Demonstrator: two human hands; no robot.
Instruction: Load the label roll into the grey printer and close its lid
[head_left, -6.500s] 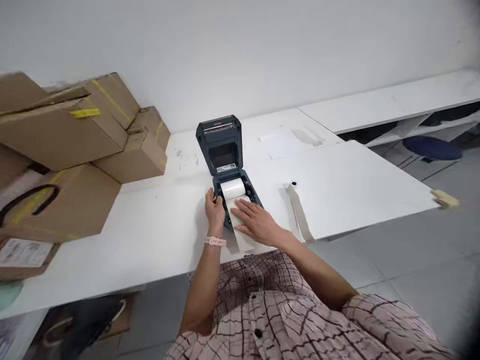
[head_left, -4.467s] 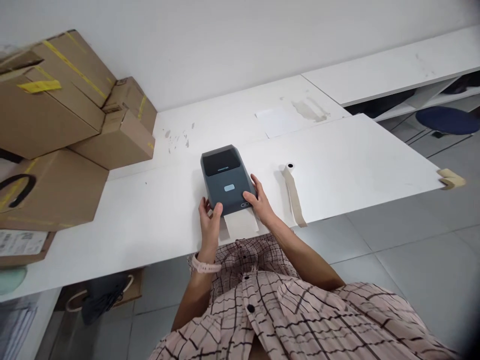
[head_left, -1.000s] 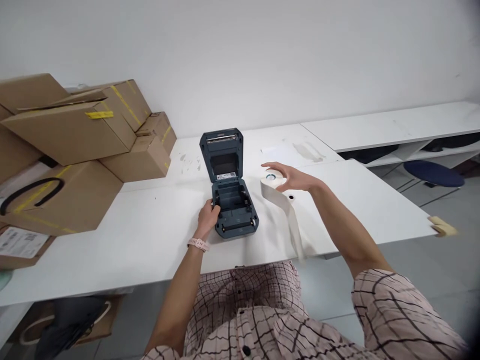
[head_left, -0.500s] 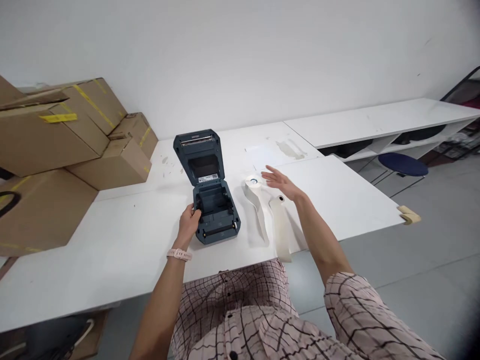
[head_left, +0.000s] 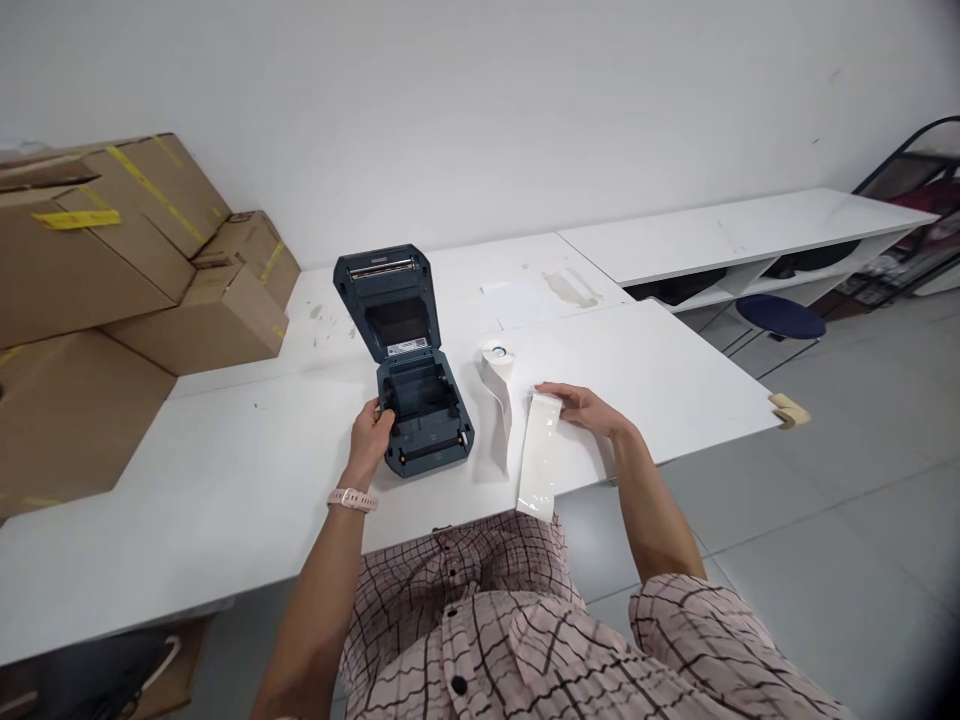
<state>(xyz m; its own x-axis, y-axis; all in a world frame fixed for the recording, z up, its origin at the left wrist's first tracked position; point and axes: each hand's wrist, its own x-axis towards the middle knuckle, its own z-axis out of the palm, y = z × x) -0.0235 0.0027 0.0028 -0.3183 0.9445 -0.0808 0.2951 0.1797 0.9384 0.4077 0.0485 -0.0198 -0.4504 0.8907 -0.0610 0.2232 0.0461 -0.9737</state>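
Label roll (head_left: 540, 440) touching right hand (head_left: 590, 409), printer (head_left: 421, 412) gripped by left hand (head_left: 368, 441)

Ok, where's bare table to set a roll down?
Bare white table lies left of the open dark grey printer, up to the brown cardboard boxes, and right of the right hand toward the corner. Crowded between printer and that hand: upright white paper roll, flat white strip.

Your white table (head_left: 247, 470) carries the open printer (head_left: 424, 415); right of it an upright roll (head_left: 496, 362) and a flat strip (head_left: 540, 455), behind it a sheet (head_left: 517, 298), left of it boxes (head_left: 202, 310).
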